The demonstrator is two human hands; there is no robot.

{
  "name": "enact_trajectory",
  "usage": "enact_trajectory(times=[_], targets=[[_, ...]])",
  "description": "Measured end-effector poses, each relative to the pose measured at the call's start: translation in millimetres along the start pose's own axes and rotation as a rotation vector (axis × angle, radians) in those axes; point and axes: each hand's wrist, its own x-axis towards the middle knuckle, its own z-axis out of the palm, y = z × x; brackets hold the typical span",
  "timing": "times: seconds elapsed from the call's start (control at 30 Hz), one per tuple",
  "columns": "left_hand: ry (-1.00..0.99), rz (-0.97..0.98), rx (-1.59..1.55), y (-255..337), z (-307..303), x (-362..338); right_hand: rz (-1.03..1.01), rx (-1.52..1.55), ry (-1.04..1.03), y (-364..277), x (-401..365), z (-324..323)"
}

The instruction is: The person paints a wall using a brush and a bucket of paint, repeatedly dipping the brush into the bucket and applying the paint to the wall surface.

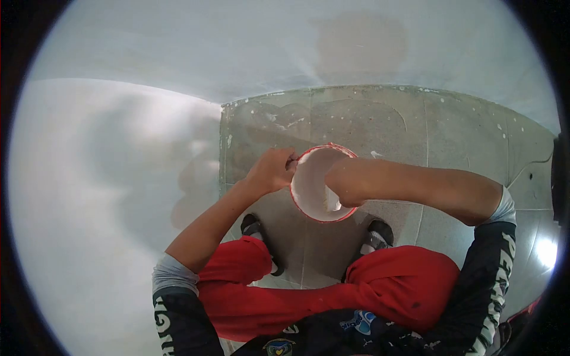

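A round bucket [307, 202] with a red rim and a whitish coated inside is in front of me, between my knees and the wall. My left hand [273, 169] is closed on the left side of its rim. Inside the bucket, my right hand [342, 183] reaches down from the right, its fingers mostly hidden behind the wrist. Just below that hand shows a small white piece [332, 200], partly covered, whose kind I cannot make out.
A pale wall [267, 53] rises ahead and another wall [71, 196] stands close on my left, meeting in a corner. White spatters mark the grey tiled floor [380, 118]. A thin cable [522, 169] and a dark object [557, 178] are at the right.
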Motion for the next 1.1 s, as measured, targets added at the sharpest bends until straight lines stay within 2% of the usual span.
enact_trajectory(times=[0.27, 0.57, 0.63, 1.1], targets=[[-0.044, -0.015, -0.063, 3, -7, 6, 0.03, -0.015, -0.033, 5, 5, 3], [-0.062, -0.038, 0.008, 3, -10, 11, 0.009, -0.021, -0.05, 5, 8, 1], [-0.046, 0.016, -0.031, -5, -7, 12, 0.018, -0.03, -0.06, 4, 9, 0], [-0.072, 0.03, 0.04, -1, -11, 16, 0.0, -0.06, -0.056, 6, 24, 8]])
